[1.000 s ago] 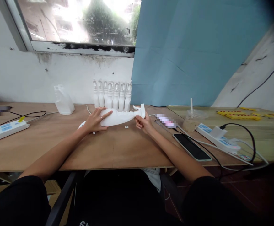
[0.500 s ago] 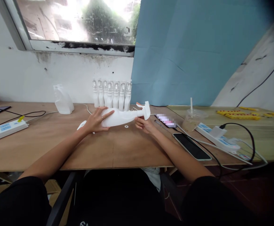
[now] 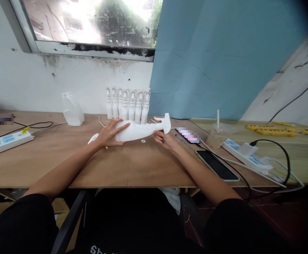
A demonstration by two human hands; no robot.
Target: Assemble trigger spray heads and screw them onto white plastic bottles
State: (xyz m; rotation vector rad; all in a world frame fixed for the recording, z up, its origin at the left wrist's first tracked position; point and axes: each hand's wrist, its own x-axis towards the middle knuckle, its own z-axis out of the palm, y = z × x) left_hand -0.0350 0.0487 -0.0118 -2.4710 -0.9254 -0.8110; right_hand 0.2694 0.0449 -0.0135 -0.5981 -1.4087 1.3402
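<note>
A white spray bottle [image 3: 138,131] lies on its side in the air above the table, its trigger head [image 3: 164,123] pointing right. My left hand [image 3: 112,134] is wrapped around the bottle's base end, a ring on one finger. At the neck, just under the trigger head, the curled fingers of my right hand [image 3: 164,139] grip from below. A small white ring [image 3: 143,141] lies on the table below the bottle. Partly behind my left wrist is a flat white piece [image 3: 93,138]. Part of the bottle's base is hidden by my left hand.
Several white spray bottles [image 3: 131,107] stand against the wall. A white jug-like bottle [image 3: 73,111] stands to their left. To the right are a phone [image 3: 217,165], a lit phone [image 3: 188,135], a drink cup [image 3: 215,137], a power strip [image 3: 245,155] with cables, and yellow packets [image 3: 275,131].
The view has shifted slightly, so the scene sits a little to the right. Both hands keep their hold on the spray bottle, with hardly any change in its pose.
</note>
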